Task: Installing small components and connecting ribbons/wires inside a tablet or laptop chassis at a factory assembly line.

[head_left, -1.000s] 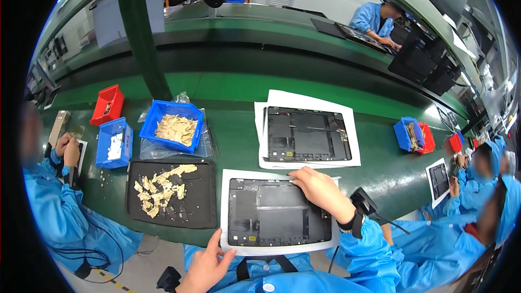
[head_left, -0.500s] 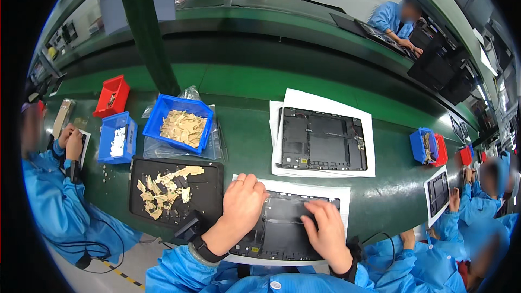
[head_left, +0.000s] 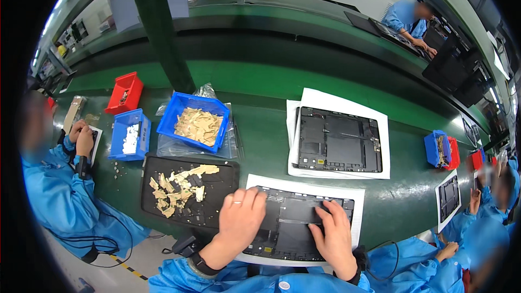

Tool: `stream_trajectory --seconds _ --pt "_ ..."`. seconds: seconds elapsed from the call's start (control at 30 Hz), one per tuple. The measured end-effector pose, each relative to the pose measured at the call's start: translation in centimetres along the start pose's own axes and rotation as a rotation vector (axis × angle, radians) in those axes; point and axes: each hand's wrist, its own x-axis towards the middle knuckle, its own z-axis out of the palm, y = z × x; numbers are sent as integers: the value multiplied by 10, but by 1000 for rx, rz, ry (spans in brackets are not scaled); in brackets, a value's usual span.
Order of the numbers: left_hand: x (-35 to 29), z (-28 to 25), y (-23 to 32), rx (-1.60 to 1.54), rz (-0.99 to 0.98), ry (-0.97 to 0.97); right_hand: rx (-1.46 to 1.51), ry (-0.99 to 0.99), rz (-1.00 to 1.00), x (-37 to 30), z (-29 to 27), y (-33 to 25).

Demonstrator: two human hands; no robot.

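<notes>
The dark tablet shell point(head_left: 296, 228) lies open-side up on a white sheet point(head_left: 304, 191) at the near edge of the green bench point(head_left: 260, 146), straight below the person; the left hand point(head_left: 241, 218) rests flat on the shell's left end, fingers spread and pointing away, a ring on one finger, gripping nothing; the right hand point(head_left: 334, 234) lies palm down on the shell's right part, fingers held loosely together and pressed on its surface, also holding nothing; both wrists carry dark bands and come out of blue sleeves; just left of the shell, touching the white sheet's edge, sits a black tray point(head_left: 190, 191) scattered with small tan pieces point(head_left: 176, 187); beyond the tray, farther from the shell, stands a blue bin point(head_left: 194, 121) heaped with the same tan pieces, set on a clear plastic bag; left of that bin are a smaller blue bin point(head_left: 129, 133) with white bits and a red bin point(head_left: 124, 92); beyond the shell and a little to its right, a second tablet shell point(head_left: 337, 141) lies on its own white sheet, near but apart from the first; far left of the shell a co-worker in a blue coat point(head_left: 59, 195) bends over a small item with both hands; far right of the shell, more blue and red bins point(head_left: 442, 149) stand beside other people in blue.
</notes>
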Motion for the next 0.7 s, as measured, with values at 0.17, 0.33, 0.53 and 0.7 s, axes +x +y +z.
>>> stream_trajectory --seconds 0.17,0.33,0.53,0.7 --pt "9 1 6 -36 143 -70 30 36 66 -25 -23 -6" --pt "-10 -4 -2 -18 199 -90 -86 42 206 -53 -11 21" --pt "-28 -11 -6 -145 152 -120 -120 214 295 -58 13 11" --pt "-42 -49 -46 -275 -8 84 -12 245 204 -39 -18 3"
